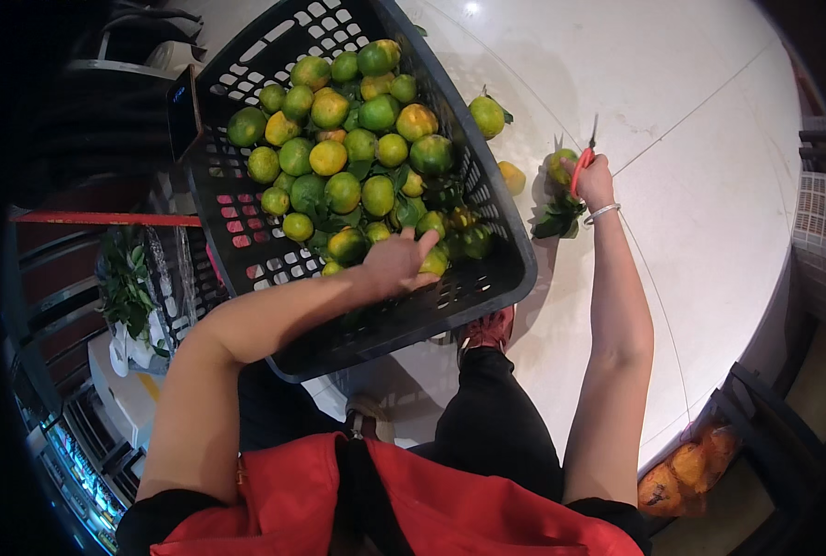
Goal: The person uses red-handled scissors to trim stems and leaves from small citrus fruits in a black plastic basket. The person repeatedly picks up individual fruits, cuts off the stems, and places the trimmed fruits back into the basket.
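A black plastic basket [517, 271] full of green and yellowish citrus fruits [343, 192] stands before me, some leaves mixed in. My left hand [399, 263] reaches over its near side, thumb and fingers spread around a green citrus fruit [436, 261]. Whether it grips that fruit is unclear. To the right of the basket, my right hand [594, 182] holds red-handled scissors [582, 170], blades pointing away from me. Beside these fingers is another green citrus fruit [561, 165], with dark green leaves [560, 217] below the hand; I cannot tell whether the hand holds them.
On the pale tiled floor [698, 229], a green fruit with a leaf [487, 117] and a yellow fruit [512, 178] lie by the basket's right wall. Bagged orange fruits [684, 472] lie lower right. A phone [185, 115] is at the basket's left rim; leafy stems [129, 285] lie left.
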Motion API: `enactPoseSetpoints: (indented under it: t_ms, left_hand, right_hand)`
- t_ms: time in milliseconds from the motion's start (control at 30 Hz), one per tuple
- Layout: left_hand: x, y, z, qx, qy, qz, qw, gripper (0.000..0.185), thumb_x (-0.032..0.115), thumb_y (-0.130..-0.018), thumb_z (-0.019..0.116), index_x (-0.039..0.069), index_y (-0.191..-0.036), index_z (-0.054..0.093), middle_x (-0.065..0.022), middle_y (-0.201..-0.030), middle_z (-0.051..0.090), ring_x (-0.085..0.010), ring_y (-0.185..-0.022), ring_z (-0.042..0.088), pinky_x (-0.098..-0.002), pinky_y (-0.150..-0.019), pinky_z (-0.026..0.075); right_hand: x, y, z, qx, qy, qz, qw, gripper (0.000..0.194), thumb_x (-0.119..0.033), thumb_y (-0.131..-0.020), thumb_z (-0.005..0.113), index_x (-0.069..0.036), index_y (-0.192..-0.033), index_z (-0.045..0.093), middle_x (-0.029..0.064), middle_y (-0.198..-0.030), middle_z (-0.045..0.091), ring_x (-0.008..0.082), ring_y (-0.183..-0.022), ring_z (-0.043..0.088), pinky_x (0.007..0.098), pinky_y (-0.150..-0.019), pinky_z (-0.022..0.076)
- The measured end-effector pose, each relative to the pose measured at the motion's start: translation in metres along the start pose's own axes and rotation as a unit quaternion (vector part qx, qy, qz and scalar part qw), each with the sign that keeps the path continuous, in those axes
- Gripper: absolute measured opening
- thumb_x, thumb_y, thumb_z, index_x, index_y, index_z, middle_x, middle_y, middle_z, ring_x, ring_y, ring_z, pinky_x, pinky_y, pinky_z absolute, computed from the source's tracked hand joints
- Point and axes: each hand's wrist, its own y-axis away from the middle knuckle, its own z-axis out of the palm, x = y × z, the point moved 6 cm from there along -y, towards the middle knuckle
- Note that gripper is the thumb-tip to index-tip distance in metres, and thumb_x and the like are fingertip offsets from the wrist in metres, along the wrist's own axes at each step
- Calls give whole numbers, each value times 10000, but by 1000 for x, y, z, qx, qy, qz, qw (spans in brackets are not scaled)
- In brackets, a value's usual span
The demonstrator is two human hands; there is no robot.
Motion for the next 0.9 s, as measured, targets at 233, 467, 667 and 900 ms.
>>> enactPoseSetpoints:
  t_ms: [233, 467, 667, 900]
  left_hand:
    - [-6, 32, -37, 89, 145, 99, 980, 559, 289, -796, 721, 137, -1256, 442, -200, -1025, 536, -354, -925, 576, -400, -792, 464]
    - [-9, 152, -138, 210, 594, 143, 763, 864, -108, -685, 747, 104, -1399, 307, -47, -1151, 359, -140, -1050, 555, -254, -832, 491]
    - [-28, 233, -166, 394, 286, 81, 870, 684, -1, -662, 783, 34, -1260, 454, -91, -1221, 457, -166, -1165, 495, -274, -933, 451]
    - [-114, 363, -140, 563, 463, -61, 682, 612, -62, -681, 697, -3, -1258, 504, -96, -1133, 592, -191, -1013, 609, -303, -904, 487]
  right_hand:
    - [-126, 105, -89, 62, -215, -194, 955, 437, -379, -844, 721, 16, -893, 543, 66, -685, 555, 122, -602, 466, 271, -581, 432]
    - [-267, 252, -93, -90, -38, -547, 832, 438, -329, -660, 811, -50, -874, 550, 128, -811, 564, 343, -740, 562, 401, -647, 453]
    - [-331, 292, -48, -149, -33, -647, 747, 390, -284, -685, 780, -37, -872, 543, 122, -793, 553, 316, -750, 569, 394, -657, 460]
    - [-471, 388, 46, -273, 47, -765, 582, 242, -174, -700, 712, -40, -880, 622, 152, -856, 654, 324, -841, 650, 409, -728, 532]
